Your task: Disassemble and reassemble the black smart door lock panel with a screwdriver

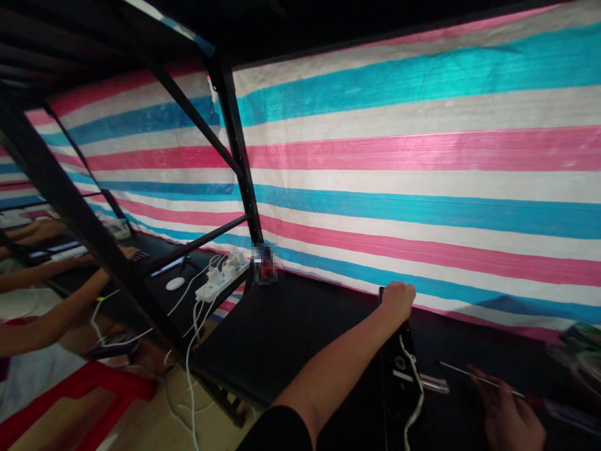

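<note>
My left hand [399,300] is closed on the far end of a long black case [392,388], which lies lengthwise on the black table. Along the case runs a white cable [416,401], with a round part and a pale label beside it. My right hand [514,419], lower right, is closed round a screwdriver [455,368]. Its thin metal shaft points left towards the case, apart from it; its handle is dark and blurred. Between the case and my right hand lies a small clear plastic piece [434,383].
A white power strip [223,279] with plugs and cables sits left, by a black metal frame post [241,163]. Striped sheeting [422,150] hangs behind the table. Other people's arms [61,313] are at the far left, near a red chair [103,388]. A blurred bundle [585,351] lies right.
</note>
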The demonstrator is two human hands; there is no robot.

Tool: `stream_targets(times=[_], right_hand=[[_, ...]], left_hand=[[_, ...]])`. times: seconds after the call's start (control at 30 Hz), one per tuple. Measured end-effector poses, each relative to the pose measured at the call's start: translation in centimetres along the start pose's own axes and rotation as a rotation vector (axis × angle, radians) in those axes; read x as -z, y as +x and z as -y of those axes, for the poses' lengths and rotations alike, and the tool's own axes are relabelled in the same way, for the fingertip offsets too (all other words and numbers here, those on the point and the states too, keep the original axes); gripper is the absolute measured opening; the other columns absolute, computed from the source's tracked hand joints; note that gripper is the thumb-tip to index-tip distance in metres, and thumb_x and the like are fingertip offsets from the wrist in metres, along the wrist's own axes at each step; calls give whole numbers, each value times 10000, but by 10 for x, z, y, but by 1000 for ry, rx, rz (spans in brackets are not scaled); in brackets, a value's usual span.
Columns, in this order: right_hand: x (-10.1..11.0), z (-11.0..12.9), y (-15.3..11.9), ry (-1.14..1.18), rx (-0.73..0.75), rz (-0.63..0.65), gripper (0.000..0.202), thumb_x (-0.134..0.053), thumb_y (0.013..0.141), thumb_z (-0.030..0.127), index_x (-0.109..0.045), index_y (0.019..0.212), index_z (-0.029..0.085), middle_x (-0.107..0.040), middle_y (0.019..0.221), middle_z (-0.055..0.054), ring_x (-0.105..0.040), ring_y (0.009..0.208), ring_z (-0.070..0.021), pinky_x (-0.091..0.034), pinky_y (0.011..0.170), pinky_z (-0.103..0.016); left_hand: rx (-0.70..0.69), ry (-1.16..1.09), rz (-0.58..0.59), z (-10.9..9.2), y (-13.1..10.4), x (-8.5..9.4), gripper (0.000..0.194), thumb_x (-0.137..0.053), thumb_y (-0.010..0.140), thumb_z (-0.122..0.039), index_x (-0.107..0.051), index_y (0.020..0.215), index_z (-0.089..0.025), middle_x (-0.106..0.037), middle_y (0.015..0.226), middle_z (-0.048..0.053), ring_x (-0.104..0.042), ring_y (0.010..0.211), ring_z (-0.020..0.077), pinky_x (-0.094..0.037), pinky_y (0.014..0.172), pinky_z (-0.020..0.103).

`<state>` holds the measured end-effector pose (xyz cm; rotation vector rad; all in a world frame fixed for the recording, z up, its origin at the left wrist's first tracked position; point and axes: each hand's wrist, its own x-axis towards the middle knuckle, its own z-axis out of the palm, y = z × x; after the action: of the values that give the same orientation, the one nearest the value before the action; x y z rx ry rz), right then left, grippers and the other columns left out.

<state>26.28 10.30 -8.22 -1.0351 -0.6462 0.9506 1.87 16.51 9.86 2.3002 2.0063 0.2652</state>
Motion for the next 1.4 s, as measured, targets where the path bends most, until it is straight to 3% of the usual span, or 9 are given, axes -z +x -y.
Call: stream_targets(times=[0.1,0.3,0.4,0.57,0.7,0.8,0.93,1.1,1.4], right_hand=[[-12,13,-9,51,-1,-18,350,-847,604,458,-672,709,173,-734,750,-77,-755,751,-270,-634,795,-412],[-60,43,-42,10,74,0,351,-711,776,531,-619,840,198,-706,766,-24,-730,747,-224,-594,793,-382],[-88,53,-44,-31,109,130,343,-636,843,559,-567,843,223,-664,755,-7,-703,753,-215,-569,849,-398],[-120,61,-19,-189,151,262,447,-498,863,673,-522,832,227,-550,664,19,-585,606,-176,-539,658,-346],[-137,64,8,-282,170,330,453,-496,865,659,-563,840,212,-447,577,60,-427,494,-128,-398,504,-271],[-150,66,23,-387,194,412,420,-585,825,605,-627,785,189,-443,537,58,-389,493,-124,-316,493,-264],[-166,67,30,-491,234,484,361,-621,793,524,-686,743,173,-486,529,38,-403,537,-137,-286,540,-269],[-165,65,26,-522,242,483,367,-611,784,516,-650,660,173,-522,555,17,-407,572,-140,-290,562,-272],[-127,46,-3,-408,29,475,564,-657,710,708,-693,788,150,-424,466,55,-360,407,-106,-256,414,-247]], left_hand=[[21,-36,38,4,3,0,367,-629,954,-359,-594,1268,-171,-626,1273,102,-650,1078,240,-570,902,456],[42,-119,112,20,13,-12,361,-627,956,-360,-596,1268,-183,-623,1282,102,-648,1082,237,-569,905,448],[29,-148,112,29,13,-18,356,-625,957,-360,-598,1265,-183,-624,1282,101,-647,1083,237,-568,908,451],[29,-178,70,36,10,-20,347,-622,959,-358,-603,1258,-185,-626,1280,100,-648,1083,235,-567,910,449],[44,-209,-4,42,2,-24,295,-614,963,-355,-633,1199,-179,-646,1242,90,-650,1065,225,-558,917,443],[90,-224,-93,46,-5,-28,215,-600,957,-267,-673,1145,-191,-663,1186,72,-616,1115,213,-493,996,400],[124,-246,-194,51,-7,-32,295,-577,932,-192,-683,1206,-220,-662,1197,63,-565,1185,211,-410,1068,323],[74,-270,-208,54,-1,-35,233,-607,915,-201,-761,1082,-252,-684,1177,31,-572,1163,200,-410,1060,302],[103,-228,-157,44,1,-37,182,-666,913,-309,-752,1039,-211,-696,1130,65,-606,1129,226,-480,1000,387]])
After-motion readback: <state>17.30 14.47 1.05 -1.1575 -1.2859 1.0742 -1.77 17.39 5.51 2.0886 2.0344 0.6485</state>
